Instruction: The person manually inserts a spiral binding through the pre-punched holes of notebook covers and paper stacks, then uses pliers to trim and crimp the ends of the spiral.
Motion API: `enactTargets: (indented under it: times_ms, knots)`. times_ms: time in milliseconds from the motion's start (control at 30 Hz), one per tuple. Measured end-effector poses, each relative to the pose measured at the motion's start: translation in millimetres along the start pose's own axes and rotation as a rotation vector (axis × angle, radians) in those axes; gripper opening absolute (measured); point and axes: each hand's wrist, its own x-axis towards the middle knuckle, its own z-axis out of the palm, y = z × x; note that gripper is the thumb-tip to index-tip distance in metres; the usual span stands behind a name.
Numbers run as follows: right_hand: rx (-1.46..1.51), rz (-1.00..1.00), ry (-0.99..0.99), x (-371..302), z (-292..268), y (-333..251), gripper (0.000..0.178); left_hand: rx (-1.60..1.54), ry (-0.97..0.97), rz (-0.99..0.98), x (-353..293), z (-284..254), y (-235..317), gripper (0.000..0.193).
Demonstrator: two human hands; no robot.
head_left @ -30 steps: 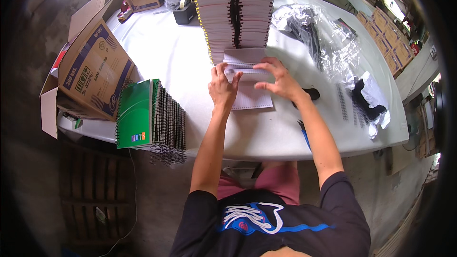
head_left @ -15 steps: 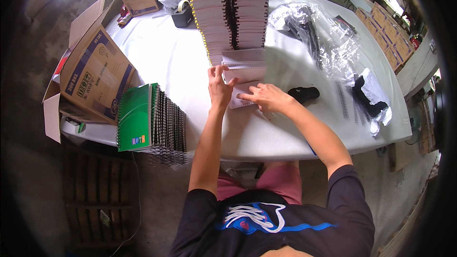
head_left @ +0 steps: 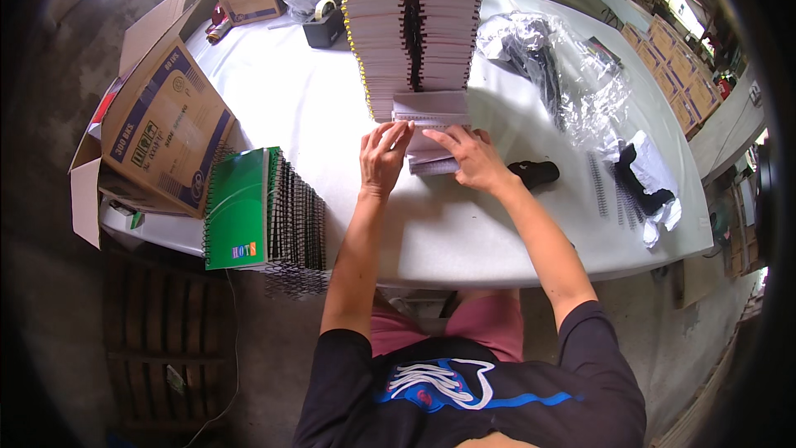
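Observation:
An open wire-bound notebook with white pages lies in front of the tall notebook stacks, between my two hands. My left hand is at its left edge, fingers bent together and closed on the page's edge near the binding. Over the right part of the notebook is my right hand, its index and middle fingers stretched across the page and spread apart. Both hands partly cover the notebook. Just behind it rise a yellow-covered notebook stack and a pink-covered notebook stack.
Green spiral notebooks are piled at the table's left front edge. Beside them stands an open cardboard box. A tape dispenser sits farther back. To the right are a black cloth-like item, clear plastic wrap and loose wire spirals.
My right hand has moved up and right over the notebook, its fingers now nearer the binding. The left hand has shifted slightly lower, with its fingers drawn closer together.

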Motion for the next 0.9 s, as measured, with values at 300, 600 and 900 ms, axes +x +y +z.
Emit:
enactTargets:
  times_ms: [300, 600, 900]
  knots:
    - [0.276, 0.182, -0.149, 10, -12, 16, 0.052, -0.63, -0.03, -0.539, -6, -6, 11, 0.073]
    - [0.852, 0.586, 0.379, -27, 48, 28, 0.114, -0.893, -0.089, -0.643, -7, 20, 26, 0.136]
    - [1.201, 0.713, 0.305, 7, 57, 26, 0.092, -1.014, -0.199, -0.915, 3, 42, 24, 0.102]
